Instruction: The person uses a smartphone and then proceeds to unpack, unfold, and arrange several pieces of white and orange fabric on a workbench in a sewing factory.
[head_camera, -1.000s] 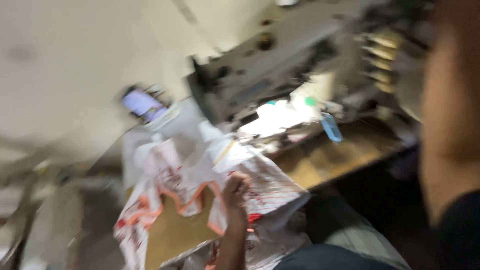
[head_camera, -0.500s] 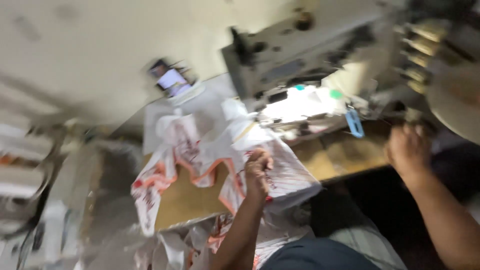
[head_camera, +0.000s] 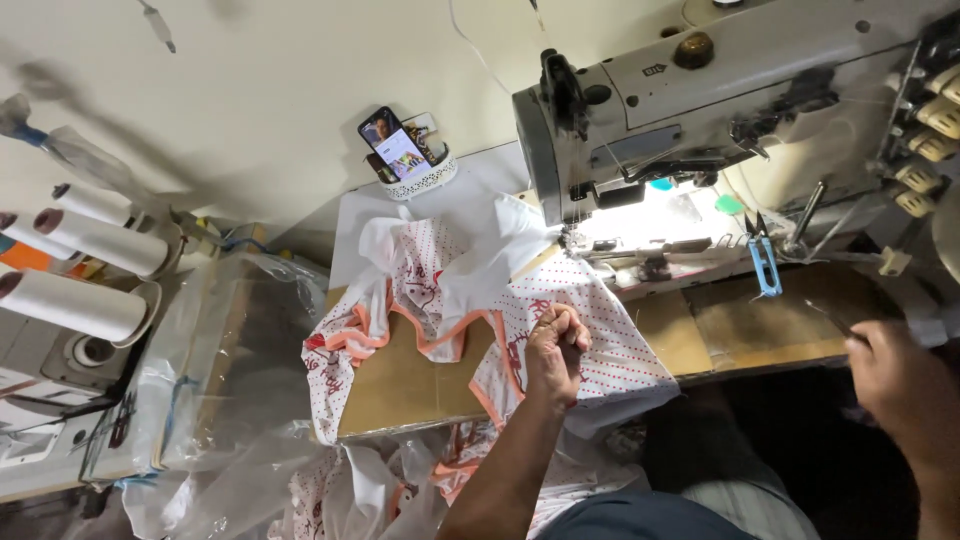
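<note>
1. Head view: the left hand (head_camera: 556, 345) is curled into a fist, pinching the white, red-dotted fabric (head_camera: 590, 335) with orange trim where it lies on the wooden table (head_camera: 770, 325), just in front of the sewing machine (head_camera: 720, 90).
2. The right hand (head_camera: 895, 375) hangs off the table's near edge at the right; I cannot tell whether it grips anything.
3. Blue thread snips (head_camera: 765, 265) lie near the machine. A phone (head_camera: 395, 145) leans in a small white tray by the wall. White thread cones (head_camera: 85, 270) stand far left.
</note>
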